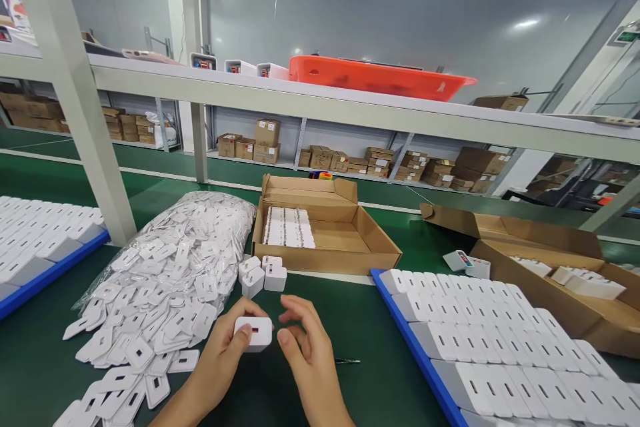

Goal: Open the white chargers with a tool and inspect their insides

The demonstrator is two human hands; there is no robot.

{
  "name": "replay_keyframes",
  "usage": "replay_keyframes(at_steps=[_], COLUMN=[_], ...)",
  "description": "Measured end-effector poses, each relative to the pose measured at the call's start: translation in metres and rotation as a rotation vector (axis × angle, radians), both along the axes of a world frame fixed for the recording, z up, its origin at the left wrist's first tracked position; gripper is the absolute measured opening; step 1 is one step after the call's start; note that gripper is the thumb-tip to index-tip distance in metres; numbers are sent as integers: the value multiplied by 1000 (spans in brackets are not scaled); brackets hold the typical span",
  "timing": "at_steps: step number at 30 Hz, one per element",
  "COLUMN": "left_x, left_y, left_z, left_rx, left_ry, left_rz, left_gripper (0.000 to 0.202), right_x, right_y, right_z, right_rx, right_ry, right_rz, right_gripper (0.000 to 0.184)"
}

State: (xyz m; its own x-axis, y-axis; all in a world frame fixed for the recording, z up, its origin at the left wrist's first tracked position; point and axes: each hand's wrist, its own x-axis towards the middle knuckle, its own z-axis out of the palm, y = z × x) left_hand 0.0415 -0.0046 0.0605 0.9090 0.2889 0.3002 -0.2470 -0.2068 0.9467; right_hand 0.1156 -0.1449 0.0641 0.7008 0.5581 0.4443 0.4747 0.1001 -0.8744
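My left hand (219,355) grips a small white plastic charger housing (260,340), its thumb on the top face beside a dark slot. Just to the right, my right hand (315,361) is held with fingers apart and slightly curled, with nothing in it. Loose white slotted cover plates (140,353) spill from a clear plastic bag (200,233) to the left. A few white housings (253,281) stand beyond my hands. A thin dark tool (347,361) lies partly hidden behind my right hand.
On the right is a blue tray (415,360) with rows of white housings; another blue tray (55,273) is at far left. Open cardboard boxes (370,240) hold white parts. A red bin (375,77) sits on the overhead shelf (280,95), whose post (85,107) meets the bench.
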Motion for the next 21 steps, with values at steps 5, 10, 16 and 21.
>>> replay_keyframes(at_steps=[5,10,16,21], left_x=[-3,-2,8,9], left_y=[-6,-16,-7,0], left_z=[0,-5,-4,3], left_rx=[131,119,-315,-399], left_ry=[-122,-92,238,217], left_rz=[-35,60,-134,-164], left_gripper=[37,24,41,39], right_x=[-7,-11,2,4], right_y=[11,11,4,-1], right_z=[-9,-3,-5,1], right_rx=[45,62,8,-98], right_ry=[512,390,81,-12], right_rz=[271,150,-56,-39], right_gripper=[49,43,33,27])
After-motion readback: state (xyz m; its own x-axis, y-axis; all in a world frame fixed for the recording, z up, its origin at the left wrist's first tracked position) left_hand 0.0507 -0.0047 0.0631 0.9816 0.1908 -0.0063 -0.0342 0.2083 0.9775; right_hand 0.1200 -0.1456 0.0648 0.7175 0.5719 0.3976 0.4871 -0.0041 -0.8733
